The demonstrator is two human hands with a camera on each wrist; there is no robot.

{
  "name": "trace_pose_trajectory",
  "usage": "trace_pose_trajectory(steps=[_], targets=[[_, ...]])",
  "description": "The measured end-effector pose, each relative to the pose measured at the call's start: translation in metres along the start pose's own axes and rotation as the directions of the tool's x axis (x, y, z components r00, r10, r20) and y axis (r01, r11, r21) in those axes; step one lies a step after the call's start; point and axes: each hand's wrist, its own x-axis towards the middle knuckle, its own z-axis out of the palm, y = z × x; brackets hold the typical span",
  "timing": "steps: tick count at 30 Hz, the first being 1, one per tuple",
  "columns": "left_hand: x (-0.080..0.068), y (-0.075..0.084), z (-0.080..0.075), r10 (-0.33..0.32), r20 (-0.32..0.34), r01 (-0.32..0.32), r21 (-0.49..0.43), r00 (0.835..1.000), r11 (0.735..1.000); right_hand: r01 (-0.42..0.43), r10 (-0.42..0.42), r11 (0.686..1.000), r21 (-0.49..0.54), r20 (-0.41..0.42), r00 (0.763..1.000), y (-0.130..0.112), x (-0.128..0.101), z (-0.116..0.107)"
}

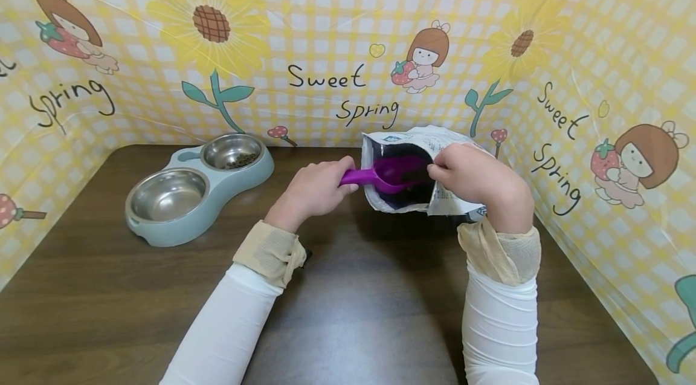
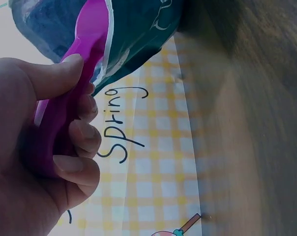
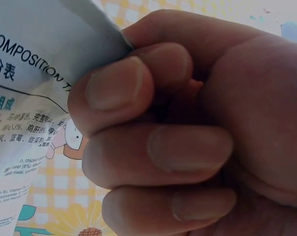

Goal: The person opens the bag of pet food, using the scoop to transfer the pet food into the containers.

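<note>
My left hand (image 1: 322,187) grips the handle of a purple scoop (image 1: 388,174), its fingers curled round it in the left wrist view. The scoop's bowl lies inside the mouth of a printed pet food bag (image 1: 459,196), which gapes toward the left and has a dark inside. At the bag's near right edge, my right hand (image 1: 478,176) pinches the rim between thumb and curled fingers. Close up in the right wrist view, printed text covers the bag panel (image 3: 20,103) beside those fingers.
A pale blue double pet bowl (image 1: 217,207) stands at the back left of the brown wooden table (image 1: 348,312). Small brown kibble (image 1: 241,161) lies in its farther steel bowl. Yellow checked cloth (image 1: 321,28) with printed flowers walls the back and both sides.
</note>
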Motion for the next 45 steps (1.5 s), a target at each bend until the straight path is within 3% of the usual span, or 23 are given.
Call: trace_pose_trajectory(steps=[8, 17, 29, 45], targets=[[-0.0014, -0.0010, 0.0017, -0.007, 0.075, 0.009, -0.029, 0.997, 1.000, 0.002, -0.002, 1.000, 0.004, 0.003, 1.000, 0.0008, 0.0008, 0.0005], [-0.0004, -0.0044, 0.0044, -0.020, 0.138, 0.041, -0.152, 0.990, 0.988, -0.004, 0.004, 0.999, 0.040, 0.022, 1.000, 0.0016, 0.0013, 0.0007], [0.0001, -0.0054, 0.0060, 0.013, 0.094, -0.004, -0.098, 0.995, 0.995, -0.009, 0.008, 0.999, 0.032, 0.027, 1.000, 0.0024, 0.0018, 0.0010], [-0.0048, -0.0079, -0.0016, 0.023, 0.105, -0.012, -0.106, 0.994, 0.994, -0.008, 0.007, 1.000, 0.026, 0.024, 1.000, 0.0017, 0.0016, 0.0014]])
